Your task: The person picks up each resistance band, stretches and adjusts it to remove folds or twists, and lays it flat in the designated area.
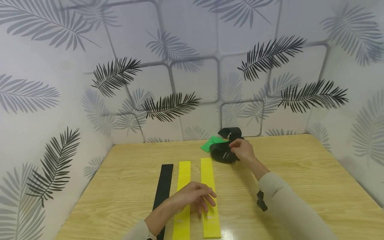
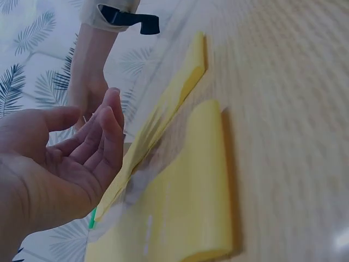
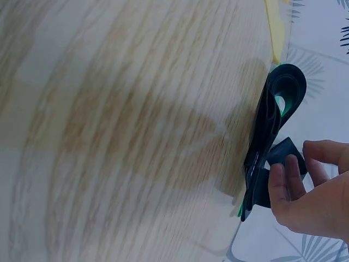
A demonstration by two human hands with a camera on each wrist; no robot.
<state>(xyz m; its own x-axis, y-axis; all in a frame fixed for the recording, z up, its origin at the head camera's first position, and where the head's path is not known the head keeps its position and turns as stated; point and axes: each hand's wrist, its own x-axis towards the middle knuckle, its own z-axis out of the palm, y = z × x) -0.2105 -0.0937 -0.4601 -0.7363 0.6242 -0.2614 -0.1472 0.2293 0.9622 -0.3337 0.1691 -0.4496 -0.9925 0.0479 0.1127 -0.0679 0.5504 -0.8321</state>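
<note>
Two yellow resistance bands (image 1: 207,181) lie lengthwise on the table, with a flat black band (image 1: 163,181) to their left. Over the yellow pair hovers my left hand (image 1: 195,196), its fingers loosely bent and holding nothing; the left wrist view shows a yellow band's rounded fold (image 2: 204,180) beside that hand. Farther back, my right hand (image 1: 243,150) is at a curled heap of black bands (image 1: 223,155). In the right wrist view, its thumb and fingers stand apart around a black fold (image 3: 286,150), and no grip is visible. Green bands (image 1: 210,145) show partly beneath the heap.
The wooden table (image 1: 285,160) meets a leaf-patterned wall (image 1: 198,80) at the back, close behind the black heap. Similar walls rise on the left and right. A dark strap piece (image 1: 261,201) hangs by the right sleeve.
</note>
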